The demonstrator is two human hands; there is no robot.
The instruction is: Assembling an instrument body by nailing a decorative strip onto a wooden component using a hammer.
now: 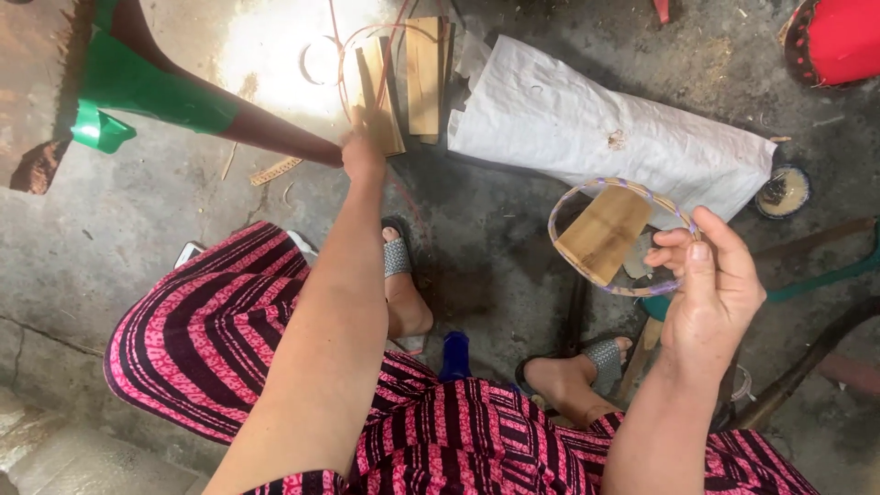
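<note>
Right hand (pixel 710 284) fingers (pixel 674 240) pinch the rim of a purple-wound hoop (pixel 612 236), held in the air above the floor (pixel 495 229) near a white sack (pixel 605 128). Left hand (pixel 363 156) reaches far out to the bamboo strips (pixel 403 87); fingers blurred, can't tell if closed. Risks: thin pinch may let hoop slip; stretched arm could scatter strips or snag the loose orange cord (pixel 367 41).

Bare grey concrete floor (pixel 495 238), stained, cracked at the lower left and littered with scraps. A hard patch of light (pixel 275 50) is thrown on it at the top. A white woven sack (pixel 587 119) is laid across the upper middle; a red round object (pixel 839 37) is seen top right, a small round dish (pixel 784 191) beside the sack
</note>
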